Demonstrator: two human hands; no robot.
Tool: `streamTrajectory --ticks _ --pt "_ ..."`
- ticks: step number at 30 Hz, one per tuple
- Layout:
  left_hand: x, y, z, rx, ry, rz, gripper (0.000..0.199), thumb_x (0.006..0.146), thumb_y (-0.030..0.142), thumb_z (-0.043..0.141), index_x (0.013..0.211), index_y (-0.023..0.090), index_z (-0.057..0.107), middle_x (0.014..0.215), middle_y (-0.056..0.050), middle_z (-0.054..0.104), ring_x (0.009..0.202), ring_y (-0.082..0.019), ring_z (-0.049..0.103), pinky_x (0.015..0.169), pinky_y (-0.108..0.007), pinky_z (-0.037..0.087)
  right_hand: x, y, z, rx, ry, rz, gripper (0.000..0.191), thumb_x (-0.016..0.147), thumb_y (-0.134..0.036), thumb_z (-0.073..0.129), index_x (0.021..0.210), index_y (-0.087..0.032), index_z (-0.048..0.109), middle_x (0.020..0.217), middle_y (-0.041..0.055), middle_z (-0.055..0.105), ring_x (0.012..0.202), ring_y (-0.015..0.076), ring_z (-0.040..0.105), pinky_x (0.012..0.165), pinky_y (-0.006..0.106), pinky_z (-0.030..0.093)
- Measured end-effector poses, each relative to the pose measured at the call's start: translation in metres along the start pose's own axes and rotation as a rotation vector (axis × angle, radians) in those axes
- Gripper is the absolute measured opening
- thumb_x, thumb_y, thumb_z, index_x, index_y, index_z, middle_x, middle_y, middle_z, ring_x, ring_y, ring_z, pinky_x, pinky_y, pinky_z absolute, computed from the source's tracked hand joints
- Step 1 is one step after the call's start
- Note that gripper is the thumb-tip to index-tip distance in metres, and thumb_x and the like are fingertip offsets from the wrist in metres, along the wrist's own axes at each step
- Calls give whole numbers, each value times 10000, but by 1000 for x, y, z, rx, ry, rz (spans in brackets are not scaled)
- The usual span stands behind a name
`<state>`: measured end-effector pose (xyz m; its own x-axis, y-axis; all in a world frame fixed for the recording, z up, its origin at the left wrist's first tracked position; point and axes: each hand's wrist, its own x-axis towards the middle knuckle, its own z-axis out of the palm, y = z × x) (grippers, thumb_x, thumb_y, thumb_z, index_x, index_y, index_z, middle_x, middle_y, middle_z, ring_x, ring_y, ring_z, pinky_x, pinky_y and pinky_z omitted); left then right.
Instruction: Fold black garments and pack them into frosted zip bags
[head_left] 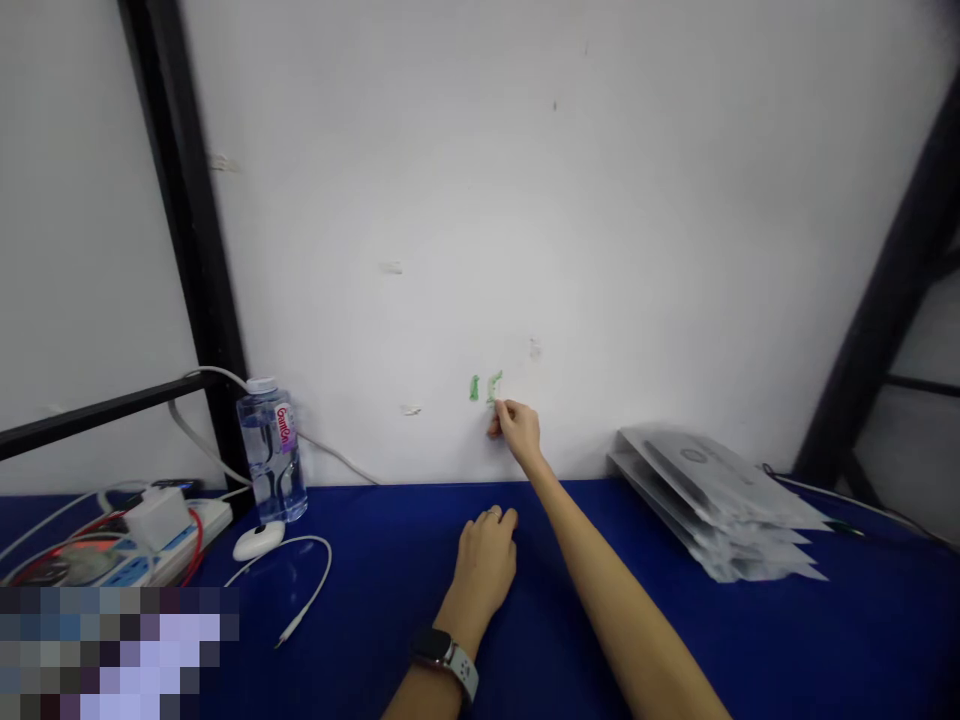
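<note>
2 green marks on wall: right hand pinched at one; left hand below, palm-down, grip unclear.

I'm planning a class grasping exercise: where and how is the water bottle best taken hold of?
Probably round the middle of the bottle, with the left hand coming from the right: it stands upright and tall, a black post rises close on its left, and a white case lies in front.
</note>
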<state>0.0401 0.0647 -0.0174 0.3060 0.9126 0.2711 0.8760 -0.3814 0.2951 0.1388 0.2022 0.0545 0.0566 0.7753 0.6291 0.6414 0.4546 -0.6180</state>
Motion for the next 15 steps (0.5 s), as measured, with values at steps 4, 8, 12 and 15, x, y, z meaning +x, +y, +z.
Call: streamTrajectory --ticks 4,8,12,15 --pt "-1 1 0 -10 25 -1 348 844 74 384 1092 216 583 1101 -59 631 1040 -212 595 870 -348 454 -31 33 -17 -242 -78 -144 353 963 -367 347 781 -203 601 649 32 671 614 172 626 628 256 407" --pt "0 0 0 -13 34 4 343 851 70 384 1088 214 587 1104 -65 633 1034 -216 598 866 -352 454 -76 75 -52 -419 -177 -198 303 960 -280 314 1088 -208 579 835 51 719 686 193 674 633 269 436" --pt "0 0 0 -27 30 3 327 860 71 396 1082 212 590 1077 -63 639 1014 -209 601 847 -335 453 -108 87 -87 -468 -156 -163 286 956 -251 318 1078 -204 573 861 46 715 726 196 684 676 283 468" --pt "-1 0 -1 -38 30 8 314 868 78 399 1080 209 591 1075 -64 641 1012 -217 598 846 -349 451 -118 80 -99 -497 -234 -200 252 937 -205 347 1036 -206 580 909 51 697 799 193 669 724 296 482"
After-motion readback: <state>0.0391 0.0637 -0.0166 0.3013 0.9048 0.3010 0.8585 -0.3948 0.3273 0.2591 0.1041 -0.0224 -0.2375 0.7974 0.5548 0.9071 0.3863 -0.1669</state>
